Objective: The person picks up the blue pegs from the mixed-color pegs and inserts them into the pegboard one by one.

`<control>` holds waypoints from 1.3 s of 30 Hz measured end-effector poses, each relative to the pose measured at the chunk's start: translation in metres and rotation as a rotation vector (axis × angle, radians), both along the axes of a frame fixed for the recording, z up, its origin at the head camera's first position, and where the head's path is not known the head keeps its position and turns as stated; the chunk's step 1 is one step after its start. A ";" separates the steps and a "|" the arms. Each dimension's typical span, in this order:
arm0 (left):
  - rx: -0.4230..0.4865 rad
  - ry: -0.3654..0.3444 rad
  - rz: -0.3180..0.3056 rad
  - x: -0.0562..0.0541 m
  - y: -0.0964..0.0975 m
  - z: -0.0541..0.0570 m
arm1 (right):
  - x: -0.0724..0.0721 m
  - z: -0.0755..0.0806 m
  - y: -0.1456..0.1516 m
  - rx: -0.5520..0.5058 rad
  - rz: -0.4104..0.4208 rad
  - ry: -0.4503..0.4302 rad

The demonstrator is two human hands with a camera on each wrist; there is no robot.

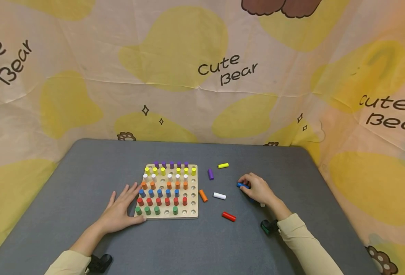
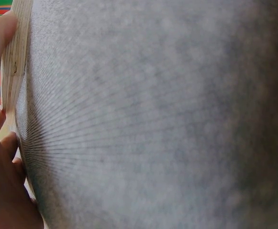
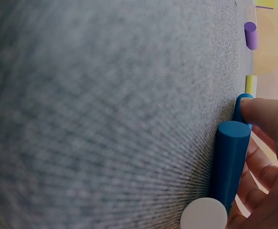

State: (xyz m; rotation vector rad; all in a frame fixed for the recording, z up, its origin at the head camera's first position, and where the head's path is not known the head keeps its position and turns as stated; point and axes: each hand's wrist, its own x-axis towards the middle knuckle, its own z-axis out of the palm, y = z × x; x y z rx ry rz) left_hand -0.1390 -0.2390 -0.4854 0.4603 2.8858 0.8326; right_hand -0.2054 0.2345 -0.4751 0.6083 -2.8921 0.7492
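Note:
My right hand (image 1: pixel 259 189) pinches a blue peg (image 1: pixel 242 185) low over the table, to the right of the wooden pegboard (image 1: pixel 196 214). In the right wrist view the thumb lies on that peg, and a second blue peg (image 3: pixel 229 162) and a white peg (image 3: pixel 204 215) are nearer the camera. My left hand (image 1: pixel 120 212) rests spread at the board's left side, its thumb at the front left corner. Rows of purple, yellow, white, orange, blue, red and green pegs stand in the board, with some holes bare.
Between board and right hand lie a yellow peg (image 1: pixel 223 165), a purple peg (image 1: pixel 211 174), an orange peg (image 1: pixel 203 195), a white peg (image 1: pixel 219 196) and a red peg (image 1: pixel 228 216). The grey table (image 1: pixel 175 248) ends at a patterned cloth (image 1: pixel 188 107) behind.

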 end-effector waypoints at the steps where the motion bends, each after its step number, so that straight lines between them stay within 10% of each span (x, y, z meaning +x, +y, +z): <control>1: 0.001 0.002 0.000 0.000 0.000 0.000 | 0.000 0.000 0.000 0.000 0.001 -0.003; 39: -0.002 -0.013 0.005 0.000 0.000 0.000 | -0.008 0.019 -0.068 -0.108 0.053 -0.019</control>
